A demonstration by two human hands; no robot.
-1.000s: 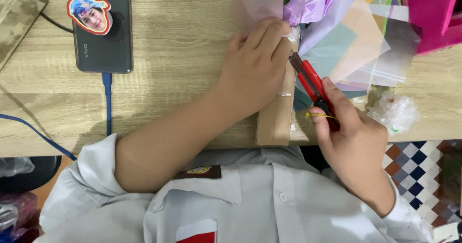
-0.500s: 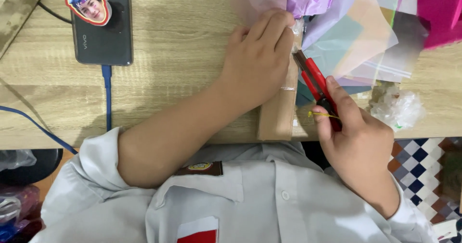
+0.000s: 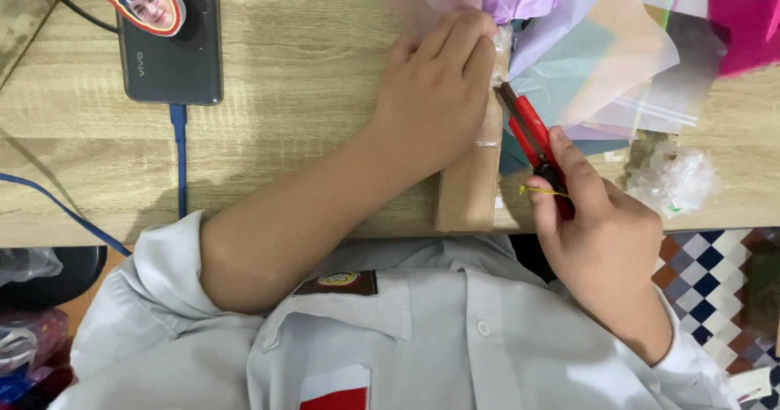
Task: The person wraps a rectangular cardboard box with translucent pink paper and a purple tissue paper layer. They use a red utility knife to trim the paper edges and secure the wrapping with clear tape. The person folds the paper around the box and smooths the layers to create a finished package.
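Our left hand (image 3: pixel 439 105) is still pressing flat on the cardboard strip (image 3: pixel 471 174) at the table's near edge. Our right hand (image 3: pixel 597 231), gripping the red cutter (image 3: pixel 532 134), is sliding it slightly nearer, so the cut is advancing.

The left hand (image 3: pixel 435 101) lies flat on a brown cardboard strip (image 3: pixel 469 186) at the edge of a wooden table (image 3: pixel 301 60). The right hand (image 3: pixel 601 235) grips a red utility knife (image 3: pixel 532 138), its tip just beside the strip's taped upper part. Coloured translucent sheets (image 3: pixel 601 44) lie beyond. A phone (image 3: pixel 171 44) with a blue cable (image 3: pixel 179 154) sits well apart to the left.
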